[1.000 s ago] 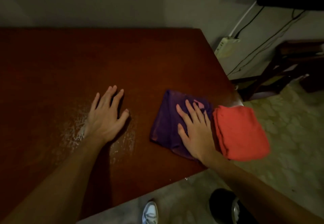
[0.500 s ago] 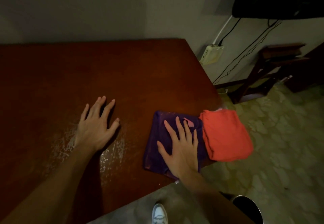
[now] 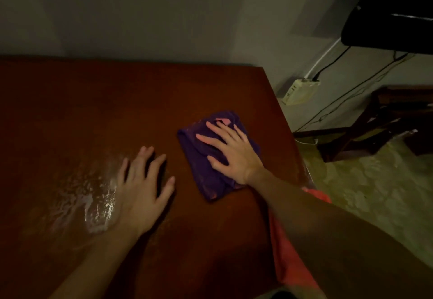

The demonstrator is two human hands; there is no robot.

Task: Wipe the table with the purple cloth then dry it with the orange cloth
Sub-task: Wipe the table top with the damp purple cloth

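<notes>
Since the earlier frames, the purple cloth (image 3: 212, 156) has been pushed away from the near edge toward the far right part of the table (image 3: 117, 111), and the orange cloth (image 3: 290, 252), formerly just beside it, is now left behind at the near right edge, mostly hidden under the right forearm. The right hand (image 3: 230, 152) is laid flat on the purple cloth, its fingers (image 3: 218, 131) spread and pressed down, nothing being pinched. The left hand (image 3: 143, 186) is rested palm-down on the bare wood, fingers spread, just right of a wet patch (image 3: 93, 205) that glistens at the near left.

The purple cloth is seen folded into a soft, limp pad; it is judged light and pliable, likely to bunch or unfold if dragged by one corner. It is best driven by a flat palm over its middle, as now, so that the folds are kept together. The orange cloth appears equally soft; part of it seems to overhang the edge, so it could be knocked off by the forearm. It would best be gathered by its middle.
</notes>
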